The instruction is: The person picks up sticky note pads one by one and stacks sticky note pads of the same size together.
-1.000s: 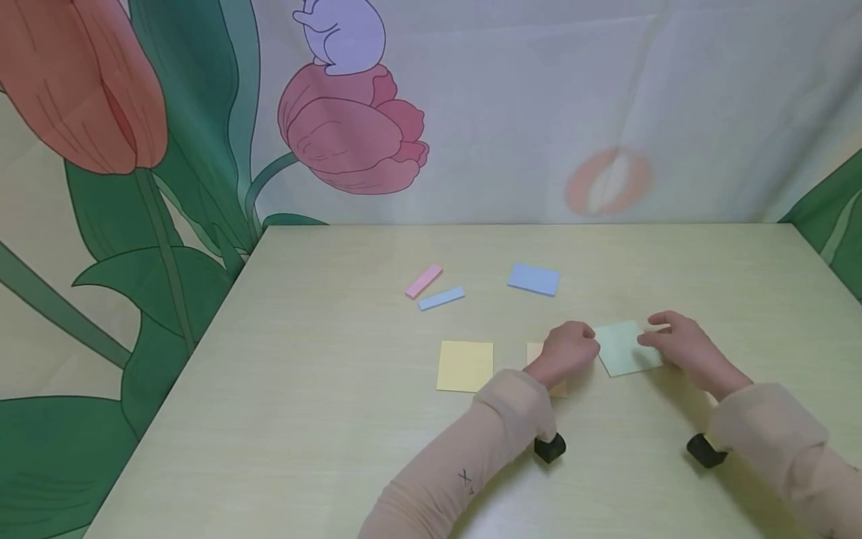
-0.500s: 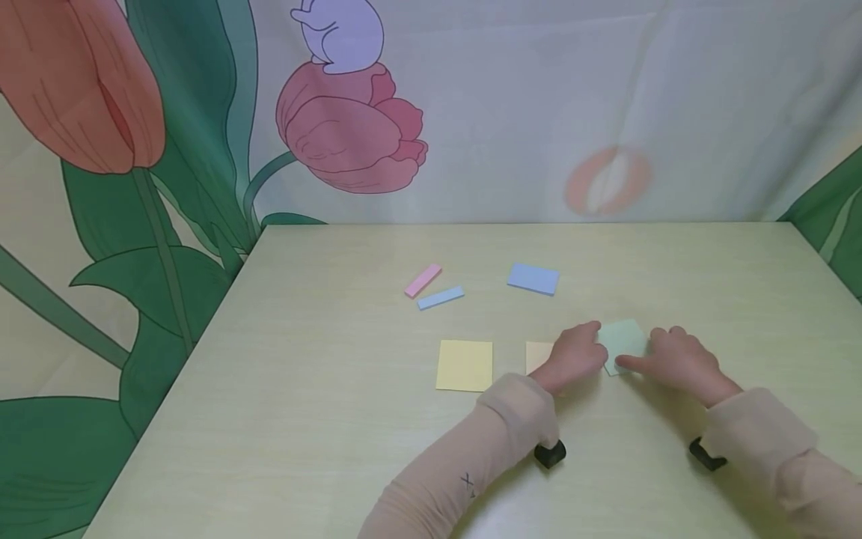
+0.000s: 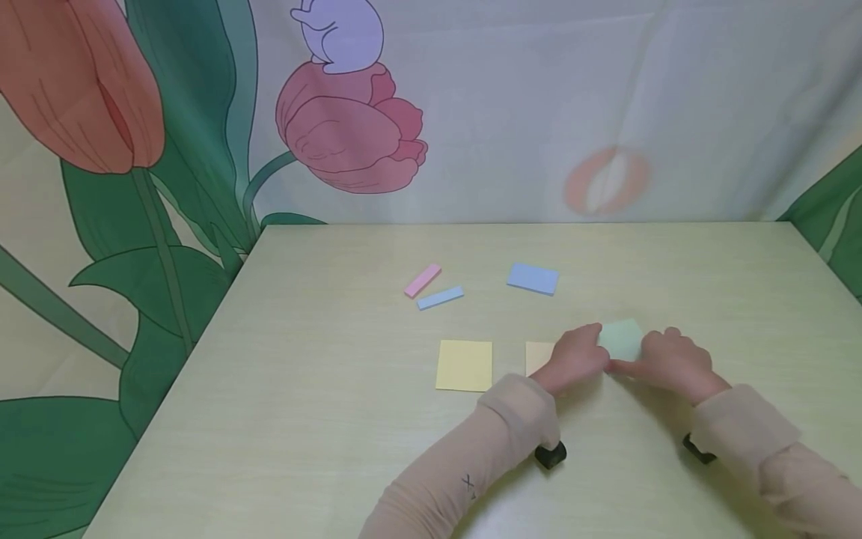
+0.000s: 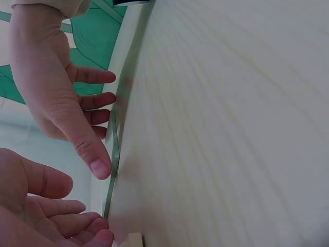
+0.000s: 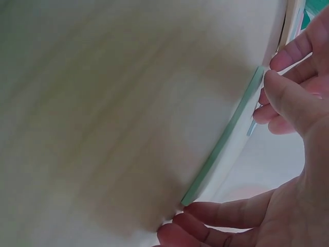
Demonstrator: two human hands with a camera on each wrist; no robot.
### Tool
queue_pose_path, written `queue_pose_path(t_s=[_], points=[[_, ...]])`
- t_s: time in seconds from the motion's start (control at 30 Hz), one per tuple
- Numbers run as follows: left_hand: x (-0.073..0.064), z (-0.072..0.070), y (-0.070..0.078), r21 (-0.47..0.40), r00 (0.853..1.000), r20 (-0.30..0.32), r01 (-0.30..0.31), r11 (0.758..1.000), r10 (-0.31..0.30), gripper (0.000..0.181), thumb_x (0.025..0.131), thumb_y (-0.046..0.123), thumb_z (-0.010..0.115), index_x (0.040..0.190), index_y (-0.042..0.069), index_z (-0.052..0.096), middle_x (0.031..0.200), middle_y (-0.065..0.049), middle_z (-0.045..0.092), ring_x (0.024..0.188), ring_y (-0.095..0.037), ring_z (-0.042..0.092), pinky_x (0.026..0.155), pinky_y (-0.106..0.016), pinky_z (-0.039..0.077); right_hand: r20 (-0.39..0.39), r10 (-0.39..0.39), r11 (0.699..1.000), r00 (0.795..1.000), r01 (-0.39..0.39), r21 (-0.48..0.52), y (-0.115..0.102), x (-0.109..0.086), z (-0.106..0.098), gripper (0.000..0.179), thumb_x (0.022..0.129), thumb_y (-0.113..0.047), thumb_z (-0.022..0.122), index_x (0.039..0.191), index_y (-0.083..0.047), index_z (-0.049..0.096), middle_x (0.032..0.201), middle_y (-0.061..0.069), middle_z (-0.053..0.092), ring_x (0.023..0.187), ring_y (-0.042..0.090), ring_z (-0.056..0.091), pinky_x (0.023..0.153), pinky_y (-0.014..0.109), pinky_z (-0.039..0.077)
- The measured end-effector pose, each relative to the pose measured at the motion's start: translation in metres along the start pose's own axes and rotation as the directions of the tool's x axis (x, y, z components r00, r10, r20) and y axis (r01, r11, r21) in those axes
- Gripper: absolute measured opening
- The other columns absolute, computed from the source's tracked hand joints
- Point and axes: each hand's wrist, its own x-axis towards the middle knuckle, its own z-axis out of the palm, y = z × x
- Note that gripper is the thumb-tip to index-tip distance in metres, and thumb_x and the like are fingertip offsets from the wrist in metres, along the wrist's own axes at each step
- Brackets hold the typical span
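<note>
A pale green sticky-note pad (image 3: 621, 339) lies on the table between my two hands, partly covered by them. My right hand (image 3: 673, 363) grips it across: the thumb stretches along the near edge to the left corner, and the fingers are at the right side. In the right wrist view the pad's green edge (image 5: 226, 136) runs from thumb tip to fingertips. My left hand (image 3: 574, 359) is at the pad's left side, fingertips right at its edge, thumb apart from it. Under that left hand, a peach sticky-note pad (image 3: 537, 357) is mostly hidden.
A yellow sticky-note pad (image 3: 465, 365) lies left of the hands. Farther back are a blue rectangular pad (image 3: 533, 278), a pink strip pad (image 3: 423, 281) and a light blue strip pad (image 3: 441, 298). A printed curtain (image 3: 498, 112) hangs behind the table.
My right hand has moved left over the green pad, its thumb reaching across to the left corner. The left hand has shifted slightly right. The other pads stay put.
</note>
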Motion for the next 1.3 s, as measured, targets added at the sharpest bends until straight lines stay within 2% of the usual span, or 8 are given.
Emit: queue_pose_path(t_s=[0.2,0.33,0.57,0.87,1.03,1.1,1.27,1.3], points=[[-0.001,0.000,-0.001,0.011,1.000,-0.006,-0.025,1.000,0.025,0.037,0.077,0.009,0.051,0.114,0.006,0.053,0.101,0.000,0.058,0.077,-0.011,0.045,0.068,-0.019,0.037,0.000,-0.006,1.000,1.000,0.006,-0.006,-0.002,0.002,0.001,0.075,0.066,-0.068,0.055,0.089,0.003,0.056,0.077,0.014,0.045,0.071,0.025,0.042,0.050,0.032,0.033],[-0.001,0.000,-0.001,0.007,0.999,-0.007,-0.034,0.999,0.034,0.033,0.076,0.007,0.051,0.109,0.006,0.054,0.095,0.000,0.057,0.075,-0.012,0.045,0.065,-0.019,0.036,0.005,-0.018,1.000,1.000,0.018,-0.004,-0.003,0.003,0.000,0.070,0.066,-0.065,0.057,0.088,0.001,0.057,0.076,0.012,0.047,0.071,0.025,0.042,0.050,0.032,0.034],[0.001,0.001,-0.002,0.036,0.998,-0.009,-0.054,0.998,0.054,0.037,0.078,0.009,0.049,0.115,0.006,0.053,0.107,0.000,0.058,0.080,-0.010,0.045,0.072,-0.018,0.038,0.033,-0.004,1.000,0.999,0.004,-0.004,-0.005,0.005,-0.003,0.061,0.066,-0.062,0.058,0.083,-0.003,0.056,0.068,0.007,0.046,0.064,0.020,0.042,0.048,0.029,0.034],[-0.002,-0.001,-0.002,-0.026,0.999,-0.005,-0.037,0.999,0.037,0.046,0.079,0.008,0.048,0.125,0.009,0.048,0.122,0.002,0.054,0.093,-0.007,0.048,0.083,-0.017,0.039,0.038,0.019,1.000,0.999,-0.019,0.009,-0.004,0.007,-0.002,0.063,0.065,-0.061,0.058,0.085,-0.001,0.055,0.070,0.008,0.048,0.063,0.019,0.044,0.048,0.029,0.035],[-0.004,-0.003,-0.003,-0.054,0.998,-0.039,-0.056,0.997,0.053,0.048,0.081,0.007,0.046,0.128,0.010,0.045,0.128,0.002,0.051,0.097,-0.005,0.049,0.087,-0.017,0.039,0.034,0.029,1.000,0.999,-0.029,0.007,-0.002,0.005,-0.004,0.067,0.067,-0.060,0.057,0.088,0.003,0.053,0.073,0.011,0.049,0.065,0.022,0.044,0.048,0.029,0.036],[-0.004,-0.005,-0.005,-0.058,0.997,-0.048,-0.065,0.996,0.062,0.049,0.081,0.005,0.045,0.130,0.010,0.044,0.125,0.000,0.053,0.095,-0.008,0.050,0.089,-0.018,0.039,0.030,0.032,0.999,0.999,-0.032,0.010,-0.002,0.004,-0.005,0.066,0.067,-0.059,0.058,0.087,0.003,0.052,0.073,0.011,0.048,0.064,0.022,0.043,0.048,0.029,0.035],[-0.006,-0.013,-0.011,-0.095,0.997,-0.055,-0.054,0.994,0.049,0.050,0.082,0.006,0.043,0.132,0.012,0.041,0.130,0.001,0.049,0.115,-0.009,0.046,0.099,-0.022,0.034,0.025,0.037,0.999,0.999,-0.038,0.018,0.000,0.004,-0.006,0.063,0.066,-0.059,0.058,0.082,0.001,0.051,0.071,0.010,0.045,0.062,0.020,0.041,0.047,0.028,0.034],[-0.007,-0.015,-0.013,-0.100,0.997,-0.061,-0.051,0.994,0.045,0.049,0.082,0.006,0.042,0.131,0.012,0.042,0.134,0.003,0.045,0.121,-0.009,0.042,0.101,-0.023,0.032,0.028,0.039,0.999,0.999,-0.039,0.018,0.000,0.004,-0.006,0.064,0.066,-0.060,0.058,0.082,0.001,0.050,0.071,0.010,0.044,0.062,0.020,0.041,0.047,0.028,0.033]])
